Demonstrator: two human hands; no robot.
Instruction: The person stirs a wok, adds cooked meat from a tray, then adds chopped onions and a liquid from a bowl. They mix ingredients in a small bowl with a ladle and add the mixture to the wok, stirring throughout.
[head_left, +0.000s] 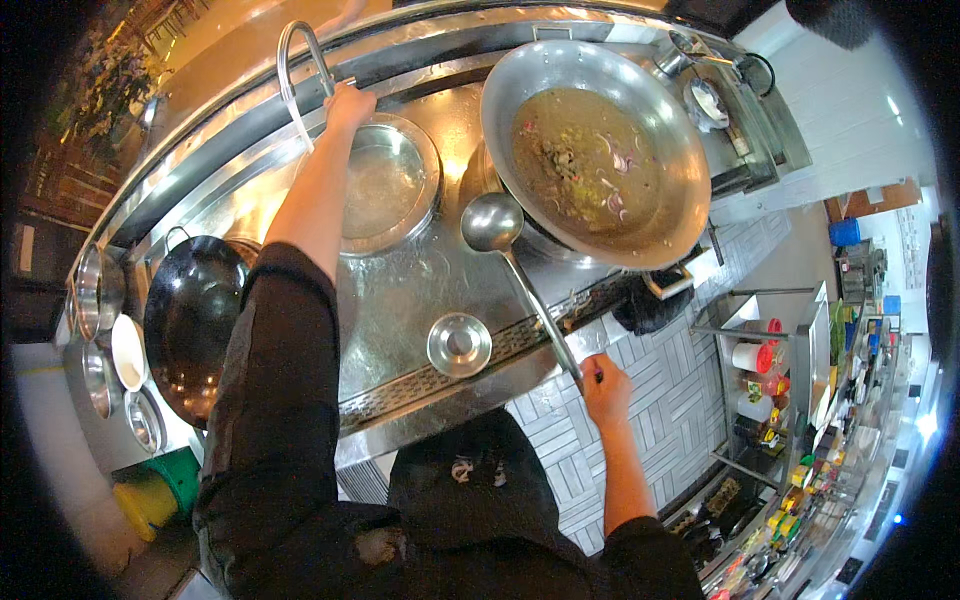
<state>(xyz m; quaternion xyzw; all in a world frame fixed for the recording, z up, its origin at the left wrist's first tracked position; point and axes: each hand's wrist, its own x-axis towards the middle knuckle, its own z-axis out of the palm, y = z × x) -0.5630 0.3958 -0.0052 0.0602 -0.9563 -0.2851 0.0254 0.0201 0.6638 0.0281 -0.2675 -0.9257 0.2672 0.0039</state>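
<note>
My left hand (349, 105) reaches out to the curved metal faucet (301, 45) and closes around its base. A pale streak, apparently running water, slants down from the spout. My right hand (606, 386) grips the long handle of a steel ladle (493, 223). The ladle's bowl is over the steel worktop (390, 300), by the near left rim of a large wok (510, 112). Brownish liquid (585, 161) with sliced red onion and other bits fills the wok's middle. Beside my left forearm is a round steel pot (386, 180) holding cloudy liquid.
A dark wok (187, 322) stands at the left, near metal bowls (97, 292) and a white bowl (129, 352). A small round steel dish (459, 345) sits by the perforated drain channel (517, 337). To the right, a metal rack (810, 330) holds several containers.
</note>
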